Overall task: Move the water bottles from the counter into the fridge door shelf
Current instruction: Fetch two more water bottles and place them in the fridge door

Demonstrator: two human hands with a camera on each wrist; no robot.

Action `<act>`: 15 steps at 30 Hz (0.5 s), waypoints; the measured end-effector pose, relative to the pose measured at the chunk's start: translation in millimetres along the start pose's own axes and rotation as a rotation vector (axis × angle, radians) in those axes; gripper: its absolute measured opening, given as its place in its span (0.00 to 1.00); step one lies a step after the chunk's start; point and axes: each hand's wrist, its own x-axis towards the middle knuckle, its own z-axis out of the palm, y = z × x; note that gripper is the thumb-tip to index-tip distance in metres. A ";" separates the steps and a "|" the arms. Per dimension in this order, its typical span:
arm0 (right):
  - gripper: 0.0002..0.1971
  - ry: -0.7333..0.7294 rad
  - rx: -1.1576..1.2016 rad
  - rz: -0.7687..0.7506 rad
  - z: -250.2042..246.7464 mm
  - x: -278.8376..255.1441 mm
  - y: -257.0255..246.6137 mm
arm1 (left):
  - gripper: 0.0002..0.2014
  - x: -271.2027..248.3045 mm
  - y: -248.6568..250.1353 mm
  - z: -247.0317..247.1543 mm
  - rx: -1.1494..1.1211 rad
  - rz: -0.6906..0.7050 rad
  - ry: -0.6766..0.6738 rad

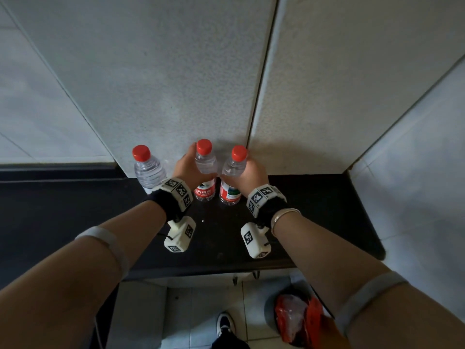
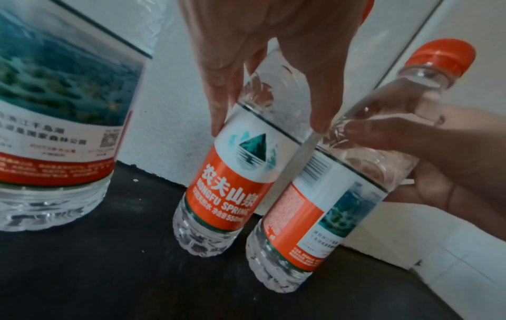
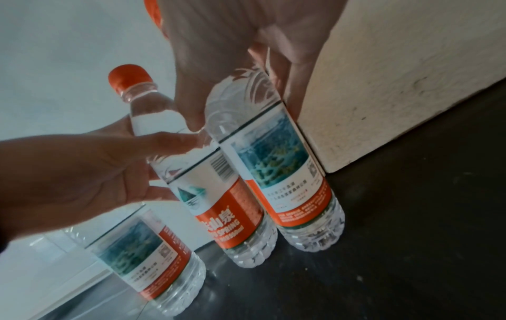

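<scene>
Three clear water bottles with red caps and red-and-white labels stand on a dark counter (image 1: 314, 210) against the white wall. My left hand (image 1: 193, 167) grips the upper body of the middle bottle (image 1: 206, 162), with thumb and fingers curled round it (image 2: 232, 184). My right hand (image 1: 247, 172) grips the right bottle (image 1: 234, 167) the same way, just above its label (image 3: 287, 184). Both bottle bases look down on the counter. The left bottle (image 1: 148, 170) stands free beside my left wrist and looms large in the left wrist view (image 2: 54, 130).
White textured wall panels (image 1: 176, 84) rise right behind the bottles, with a vertical seam (image 1: 261, 84) above the right bottle. A tiled wall (image 1: 415, 159) closes the counter's right end. Below the counter's front edge are a tiled floor, a shoe (image 1: 225, 323) and a bin with a red bag (image 1: 297, 318).
</scene>
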 end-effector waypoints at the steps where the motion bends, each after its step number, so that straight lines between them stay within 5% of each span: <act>1: 0.11 0.008 0.027 0.010 -5.4 -5.3 -1.5 | 0.39 -4.2 1.5 -1.1 -0.005 0.006 -0.028; 5: 0.23 0.111 0.059 0.016 -22.2 -31.3 1.4 | 0.39 -22.2 10.9 -6.9 -0.045 0.029 -0.153; 15: 0.26 0.285 0.129 0.258 -62.0 -147.9 2.8 | 0.35 -99.3 54.3 0.3 -0.067 0.230 -0.343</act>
